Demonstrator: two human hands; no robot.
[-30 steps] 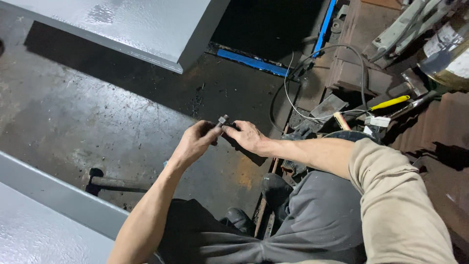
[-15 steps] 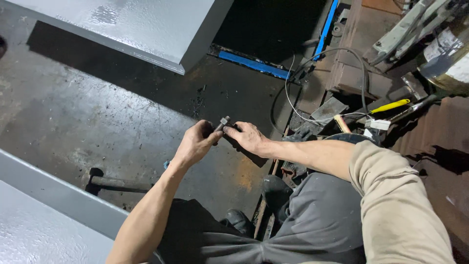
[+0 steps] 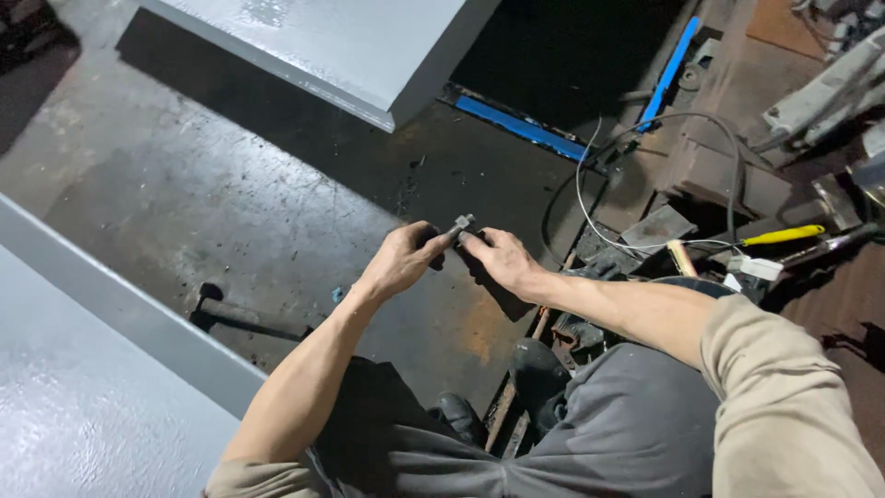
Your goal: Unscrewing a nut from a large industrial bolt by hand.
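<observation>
Both your hands meet over the dark stained floor (image 3: 230,203), just ahead of your knees. Left hand (image 3: 401,261) is curled closed, fingertips pinching one end of a small grey metal piece (image 3: 461,223), looks like a bolt or nut, too small to tell which. Right hand (image 3: 502,260) is closed on the other end, thumb and forefinger touching the part from the right. The part sits in the air between your two hands, above the floor, not resting on anything. Around you: a hammer (image 3: 241,314) lies on the floor to your left, near your left forearm, well apart from the part. A grey painted panel (image 3: 350,46) sits at the top of view, and another grey panel edge (image 3: 111,304) runs diagonally along your left side, close behind the hammer. Two blue bars (image 3: 521,127) lie beyond your hands at the edge of a dark opening. To your right, clutter: a white cable (image 3: 583,198) loops near your right wrist, a yellow-handled tool (image 3: 784,235) lies further right, and a flat metal plate (image 3: 659,226) sits between them. Rusty scrap sits by your right knee. Nothing lies between your hands and the part; the cable is the nearest snag.
</observation>
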